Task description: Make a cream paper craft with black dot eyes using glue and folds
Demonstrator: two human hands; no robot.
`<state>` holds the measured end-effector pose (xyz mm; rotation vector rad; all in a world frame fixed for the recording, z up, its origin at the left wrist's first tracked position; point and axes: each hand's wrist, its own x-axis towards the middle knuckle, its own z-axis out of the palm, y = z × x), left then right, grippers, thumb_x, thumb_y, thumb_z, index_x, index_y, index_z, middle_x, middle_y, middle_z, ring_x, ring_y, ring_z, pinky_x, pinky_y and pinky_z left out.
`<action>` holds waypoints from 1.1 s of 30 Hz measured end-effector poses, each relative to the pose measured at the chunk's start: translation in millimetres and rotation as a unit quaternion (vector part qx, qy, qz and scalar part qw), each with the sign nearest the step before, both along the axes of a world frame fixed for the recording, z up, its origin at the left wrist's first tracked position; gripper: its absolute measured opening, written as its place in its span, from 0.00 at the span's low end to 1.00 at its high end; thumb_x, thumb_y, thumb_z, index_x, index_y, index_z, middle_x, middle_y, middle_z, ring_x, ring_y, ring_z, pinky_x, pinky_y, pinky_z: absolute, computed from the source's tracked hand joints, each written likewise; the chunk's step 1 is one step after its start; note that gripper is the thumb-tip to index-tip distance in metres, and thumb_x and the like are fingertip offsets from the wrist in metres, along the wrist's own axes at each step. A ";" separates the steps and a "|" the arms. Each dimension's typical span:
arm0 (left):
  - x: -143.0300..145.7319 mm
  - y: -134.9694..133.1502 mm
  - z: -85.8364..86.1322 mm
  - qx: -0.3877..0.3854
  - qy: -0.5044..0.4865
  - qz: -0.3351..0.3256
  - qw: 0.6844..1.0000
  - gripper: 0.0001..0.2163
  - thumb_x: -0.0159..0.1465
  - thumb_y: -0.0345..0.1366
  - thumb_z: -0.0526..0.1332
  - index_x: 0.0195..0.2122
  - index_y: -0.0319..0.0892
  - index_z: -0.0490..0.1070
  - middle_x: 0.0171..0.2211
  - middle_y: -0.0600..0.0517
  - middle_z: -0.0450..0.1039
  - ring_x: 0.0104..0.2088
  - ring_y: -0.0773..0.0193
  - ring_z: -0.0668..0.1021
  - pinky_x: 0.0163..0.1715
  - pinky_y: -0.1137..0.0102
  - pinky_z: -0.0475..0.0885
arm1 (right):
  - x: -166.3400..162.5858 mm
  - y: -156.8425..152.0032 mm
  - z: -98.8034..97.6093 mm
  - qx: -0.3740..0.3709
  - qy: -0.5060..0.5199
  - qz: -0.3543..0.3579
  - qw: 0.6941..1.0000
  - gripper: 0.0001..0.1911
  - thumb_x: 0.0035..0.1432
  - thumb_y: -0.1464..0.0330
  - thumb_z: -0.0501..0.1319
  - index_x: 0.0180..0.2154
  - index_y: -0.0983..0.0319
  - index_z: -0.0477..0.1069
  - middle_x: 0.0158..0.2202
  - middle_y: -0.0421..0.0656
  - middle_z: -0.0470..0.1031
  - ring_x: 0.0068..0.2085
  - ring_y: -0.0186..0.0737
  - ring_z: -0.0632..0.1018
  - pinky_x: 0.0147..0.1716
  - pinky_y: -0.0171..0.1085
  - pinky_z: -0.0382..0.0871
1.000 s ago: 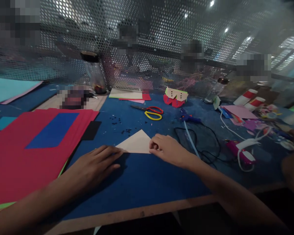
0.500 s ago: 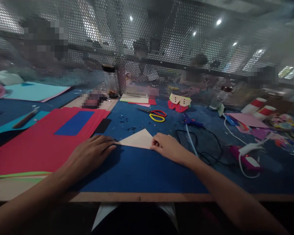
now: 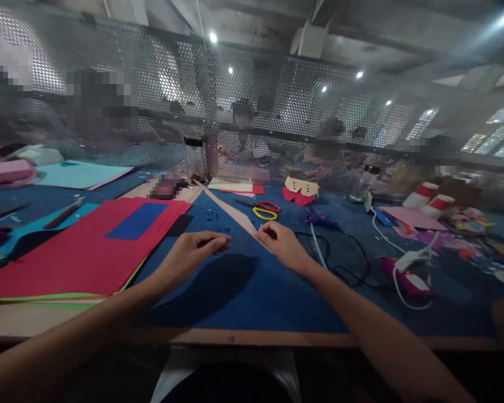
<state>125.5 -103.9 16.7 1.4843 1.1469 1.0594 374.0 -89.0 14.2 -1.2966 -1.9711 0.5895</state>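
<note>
Paper (image 3: 231,211): a pale peach piece above the middle of the blue bench (image 3: 243,302), seen almost edge-on, so it shows as a long narrow sliver; it looks raised, though I cannot tell whether any edge rests on the surface.
Paper's long axis: a slant, from the near end at the right hand (image 3: 286,246) up and away to the left.
Paper's far tip: a thin point aimed away from the person, appearing just below the foot of the jar (image 3: 194,161).
Paper's feel: probably very light and fairly stiff for its thickness, easy to crease or bend, not likely to slip from dry fingers.
Paper's hold: best pinched flat near an edge or corner, since a squeeze in the middle would probably buckle it.
Right fingers: closed in a pinch on the paper's near end.
Left hand (image 3: 193,249): off the paper, just left of its near half, above a dark shadow; fingers curled in, the thumb drawn up to their tips, nothing visible in them.
Scissors (image 3: 265,210): lying beyond the paper, to its right, blades pointing left.
Red sheets (image 3: 79,252): a stack left of the left hand.
</note>
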 end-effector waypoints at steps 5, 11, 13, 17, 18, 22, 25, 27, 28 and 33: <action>34.4 22.9 2.4 -0.005 -0.073 -0.028 0.997 0.16 0.53 0.47 0.73 0.39 0.43 0.85 0.38 0.47 0.86 0.39 0.56 0.83 0.45 0.63 0.76 | -4.6 -0.3 -5.5 0.018 0.070 0.003 0.997 0.14 0.67 0.58 0.60 0.36 0.61 0.72 0.34 0.41 0.77 0.36 0.39 0.76 0.37 0.35 0.67; 50.3 28.3 -7.9 -0.006 -0.125 -0.037 0.991 0.13 0.54 0.45 0.75 0.35 0.42 0.84 0.33 0.50 0.83 0.36 0.61 0.80 0.45 0.66 0.76 | -10.3 -1.1 -16.0 0.031 0.098 0.012 0.995 0.10 0.67 0.61 0.61 0.36 0.61 0.73 0.37 0.42 0.79 0.39 0.40 0.78 0.42 0.37 0.69; 50.7 28.1 -10.7 -0.011 -0.135 -0.038 0.990 0.12 0.54 0.44 0.75 0.33 0.41 0.83 0.32 0.50 0.81 0.35 0.62 0.79 0.43 0.67 0.76 | -12.8 -0.9 -18.4 0.034 0.100 0.015 0.994 0.09 0.66 0.62 0.62 0.36 0.60 0.73 0.37 0.42 0.79 0.39 0.41 0.78 0.42 0.37 0.69; 47.5 29.1 -11.5 -0.014 -0.156 -0.038 0.987 0.12 0.55 0.43 0.75 0.32 0.40 0.81 0.32 0.51 0.79 0.34 0.64 0.79 0.42 0.68 0.76 | -13.7 -0.7 -16.8 0.049 0.096 0.026 0.994 0.09 0.67 0.62 0.61 0.35 0.60 0.73 0.37 0.41 0.79 0.39 0.40 0.78 0.42 0.37 0.69; 46.0 29.9 -10.7 -0.014 -0.163 -0.035 0.986 0.12 0.56 0.44 0.75 0.32 0.40 0.80 0.32 0.51 0.79 0.34 0.64 0.79 0.42 0.67 0.76 | -11.9 -0.3 -14.6 0.057 0.094 0.026 0.994 0.09 0.68 0.63 0.60 0.36 0.60 0.73 0.37 0.42 0.79 0.39 0.40 0.78 0.42 0.37 0.69; 37.5 35.6 -6.1 -0.018 -0.196 -0.014 0.980 0.14 0.56 0.45 0.74 0.33 0.40 0.77 0.32 0.53 0.77 0.33 0.65 0.78 0.41 0.67 0.77 | 4.8 4.4 0.4 0.089 0.093 -0.002 0.992 0.07 0.66 0.63 0.60 0.39 0.60 0.73 0.40 0.44 0.78 0.43 0.43 0.77 0.48 0.40 0.68; 31.2 40.4 -3.7 -0.030 -0.214 -0.010 0.976 0.15 0.53 0.44 0.75 0.32 0.40 0.74 0.29 0.55 0.75 0.29 0.68 0.76 0.36 0.69 0.75 | 17.7 12.1 10.6 0.090 0.111 -0.035 0.989 0.09 0.65 0.61 0.60 0.38 0.60 0.72 0.40 0.45 0.77 0.43 0.44 0.77 0.49 0.42 0.69; 28.6 42.1 -3.1 -0.038 -0.216 -0.015 0.975 0.15 0.52 0.43 0.75 0.31 0.40 0.73 0.26 0.56 0.72 0.26 0.70 0.73 0.32 0.70 0.74 | 20.1 17.5 12.8 0.070 0.133 -0.046 0.988 0.11 0.65 0.58 0.60 0.39 0.60 0.71 0.40 0.45 0.77 0.41 0.43 0.78 0.46 0.42 0.71; 27.9 42.2 -3.1 -0.041 -0.215 -0.019 0.976 0.15 0.53 0.43 0.75 0.31 0.40 0.73 0.25 0.57 0.71 0.25 0.70 0.73 0.32 0.71 0.73 | 19.0 19.8 12.4 0.055 0.145 -0.046 0.987 0.13 0.64 0.56 0.60 0.41 0.60 0.70 0.40 0.45 0.78 0.39 0.42 0.78 0.44 0.41 0.72; 29.3 37.3 -3.7 -0.040 -0.185 -0.042 0.981 0.13 0.56 0.43 0.72 0.31 0.40 0.73 0.25 0.56 0.71 0.25 0.67 0.74 0.31 0.70 0.72 | 5.2 22.9 9.6 -0.008 0.198 -0.025 0.980 0.23 0.63 0.49 0.59 0.47 0.62 0.68 0.42 0.49 0.80 0.41 0.43 0.81 0.43 0.41 0.74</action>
